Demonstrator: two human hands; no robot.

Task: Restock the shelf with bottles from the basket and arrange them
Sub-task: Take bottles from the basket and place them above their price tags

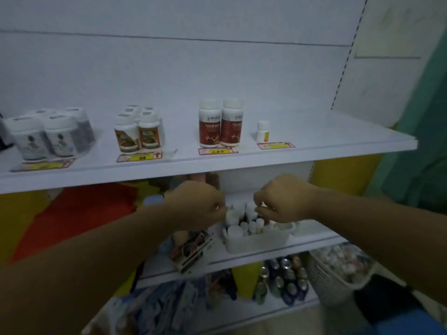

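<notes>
A white basket (256,243) packed with several small white-capped bottles (251,226) stands on the lower shelf (314,240). My left hand (196,204) reaches into its left end, fingers pinched on a small white bottle (231,215). My right hand (283,199) hovers over the basket's middle, fingertips pinched at the bottle tops; what it grips is hidden. On the upper shelf (314,153) stand two red-labelled bottles (220,124), one tiny white bottle (262,131), a brown-labelled group (137,131) and a grey-labelled group (48,136).
Price tags (217,151) line the upper shelf's front edge. Left of the basket lies a small open box (191,250). Below are cans (285,279), a yellow pack (244,279) and a lattice basket (338,274). A green cloth (420,141) hangs at right.
</notes>
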